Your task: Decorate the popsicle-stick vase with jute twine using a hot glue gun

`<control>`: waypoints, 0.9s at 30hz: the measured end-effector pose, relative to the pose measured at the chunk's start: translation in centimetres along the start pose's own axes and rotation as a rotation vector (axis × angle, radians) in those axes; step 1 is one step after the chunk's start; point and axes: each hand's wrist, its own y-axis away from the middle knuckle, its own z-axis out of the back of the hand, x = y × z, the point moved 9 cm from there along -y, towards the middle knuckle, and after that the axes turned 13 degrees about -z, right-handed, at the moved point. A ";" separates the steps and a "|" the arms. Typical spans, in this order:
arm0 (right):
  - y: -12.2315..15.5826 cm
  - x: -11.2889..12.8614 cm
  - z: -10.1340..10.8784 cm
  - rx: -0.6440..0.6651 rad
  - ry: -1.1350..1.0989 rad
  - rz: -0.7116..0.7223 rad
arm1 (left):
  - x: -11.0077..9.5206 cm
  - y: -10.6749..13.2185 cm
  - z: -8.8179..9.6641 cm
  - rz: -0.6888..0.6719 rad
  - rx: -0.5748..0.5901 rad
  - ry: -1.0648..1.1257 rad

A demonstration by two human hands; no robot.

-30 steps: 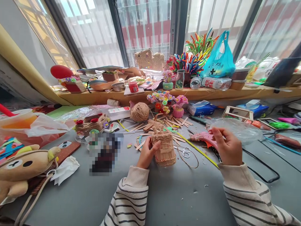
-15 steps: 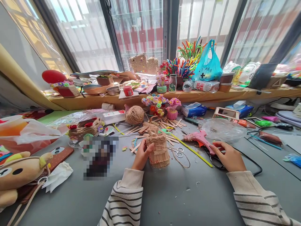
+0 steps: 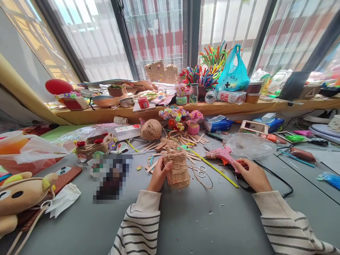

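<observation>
My left hand (image 3: 159, 175) is closed on the left side of a small craft piece (image 3: 178, 173) made of wooden sticks with twine wound round its top and bottom, standing upright on the table. A loose tail of twine (image 3: 204, 182) curls off to its right, past silver scissors (image 3: 200, 171). Over to the right, my right hand (image 3: 252, 173) has its fingers round the handle of a pink hot glue gun (image 3: 224, 154), whose nozzle points left. The fingertips on the handle's far side are partly hidden. Dark-handled scissors (image 3: 242, 182) lie under that handle.
Behind the craft piece lie a twine ball (image 3: 151, 130) and scattered wooden sticks (image 3: 198, 139). A yellow strip (image 3: 215, 168) slants across the table. The glue gun's black cord (image 3: 288, 184) loops at right. A plush bear (image 3: 21, 194) and phone (image 3: 67, 173) are at left.
My right hand has closed further round the glue gun's handle. My left hand keeps its hold on the craft piece. The whole view has shifted slightly.
</observation>
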 end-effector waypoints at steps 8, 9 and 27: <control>0.0 0.2 0.0 0.000 0.021 0.004 | 0.3 0.0 0.0 -0.003 0.021 -0.004; 0.0 0.3 0.0 -0.008 0.023 0.011 | 0.4 0.0 0.0 -0.004 0.023 -0.003; 5.9 7.1 -2.0 -0.346 0.309 0.722 | 0.1 -0.1 0.1 -0.015 0.014 -0.045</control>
